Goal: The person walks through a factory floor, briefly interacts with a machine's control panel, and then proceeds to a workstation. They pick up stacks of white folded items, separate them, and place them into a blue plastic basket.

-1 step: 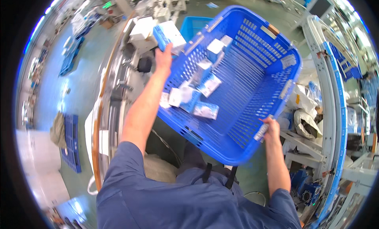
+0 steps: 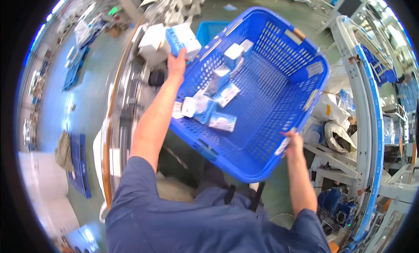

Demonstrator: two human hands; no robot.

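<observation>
Left hand: closed on the near end of a white-and-blue box, some fingers hidden by it. The box sits just beyond this hand, close to the basket's rim; contact with the rim cannot be told. Right hand: curled round the edge of the blue basket, gripping it, fingers partly out of sight. The basket spans the space between both hands. Inside it, several small boxes, white and blue, gather along the wall nearest the left hand, well apart from the right hand. A light-blue bin stands beyond the left hand and to its right. White sacks lie to the right of the right hand, outside the basket
</observation>
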